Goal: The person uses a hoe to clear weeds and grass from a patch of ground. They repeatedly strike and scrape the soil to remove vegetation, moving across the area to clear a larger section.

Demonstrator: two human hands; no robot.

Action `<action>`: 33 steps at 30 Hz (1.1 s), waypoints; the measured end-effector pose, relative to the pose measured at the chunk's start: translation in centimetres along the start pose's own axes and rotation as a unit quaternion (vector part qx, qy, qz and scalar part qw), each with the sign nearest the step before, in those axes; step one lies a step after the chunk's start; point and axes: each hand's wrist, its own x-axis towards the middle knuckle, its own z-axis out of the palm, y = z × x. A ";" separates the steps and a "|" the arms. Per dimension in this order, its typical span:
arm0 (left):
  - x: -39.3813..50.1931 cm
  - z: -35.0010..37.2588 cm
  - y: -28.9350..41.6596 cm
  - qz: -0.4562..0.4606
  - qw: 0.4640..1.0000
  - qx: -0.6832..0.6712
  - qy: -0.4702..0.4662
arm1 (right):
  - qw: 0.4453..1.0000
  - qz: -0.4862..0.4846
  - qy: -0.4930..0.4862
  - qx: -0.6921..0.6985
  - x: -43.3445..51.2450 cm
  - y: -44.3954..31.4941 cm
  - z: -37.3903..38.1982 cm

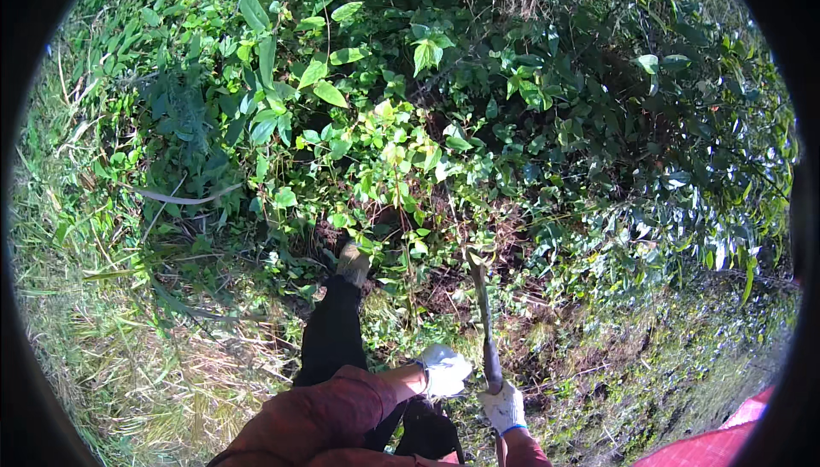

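Note:
My right hand (503, 408), in a white knit glove, grips the dark handle of a cutting tool (479, 287). Its narrow metal blade points away from me and ends in a small hooked tip among low stems; the exact kind of tool is hard to tell. Left of the handle is my left hand (445, 371), also in a white glove and washed out by sunlight. Its fingers are too bright to make out, and I cannot see whether it holds anything. Beyond the blade stand leafy green shrubs (397, 140) with thin stems.
My left foot, in a muddy boot (353, 265), is set against the foot of the shrubs. Dry cut grass (186, 364) lies at the left. Sloping ground with short growth (640, 364) spreads at the right. Red cloth (711, 444) shows at the lower right rim.

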 end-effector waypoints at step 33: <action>-0.3 -16.5 -3.6 -0.106 0.875 -0.235 0.410 | 0.952 -0.126 -0.064 0.273 20.6 -36.2 -2.8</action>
